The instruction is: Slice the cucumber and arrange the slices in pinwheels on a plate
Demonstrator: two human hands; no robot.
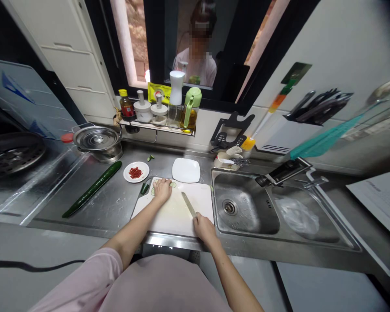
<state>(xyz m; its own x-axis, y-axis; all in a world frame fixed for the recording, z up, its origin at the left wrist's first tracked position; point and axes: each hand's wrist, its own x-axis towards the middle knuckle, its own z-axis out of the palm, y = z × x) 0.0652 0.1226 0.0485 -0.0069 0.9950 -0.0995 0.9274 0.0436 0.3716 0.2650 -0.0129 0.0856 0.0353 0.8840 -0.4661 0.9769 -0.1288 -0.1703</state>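
Note:
My left hand (162,190) lies curled over cucumber slices (173,184) at the far left corner of the white cutting board (182,216). A green cucumber end (144,189) lies just left of it. My right hand (204,227) grips the handle of a knife (188,204) whose blade points up and left across the board. A whole long cucumber (92,189) rests on the steel counter to the left.
A small white plate with chopped red chilli (136,172) and an empty white square plate (186,170) sit behind the board. The sink (243,208) is right of it. A lidded pot (97,139) and a condiment shelf (159,123) stand at the back.

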